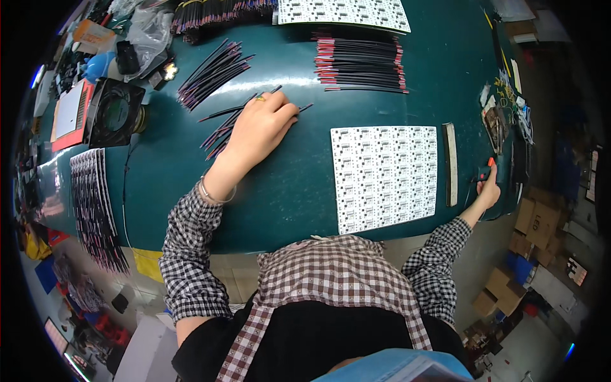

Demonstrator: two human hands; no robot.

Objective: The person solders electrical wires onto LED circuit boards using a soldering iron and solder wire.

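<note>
Several wires (223,132) stick out under left hand (262,125), fingers curled, right hand (488,192) at small dark object (483,172), can't tell either grip.

Cannot see most fingertips of the left hand (264,124), nor the stretches of thin dark wires (220,134) beneath it. Cannot tell the kind of small dark and red-orange object (484,172) at the right hand (489,192). Cut off by the top edge: a white panel (344,13) and a large wire bundle (216,14). Too small to read: fine markings on the nearer panel (385,178).
</note>
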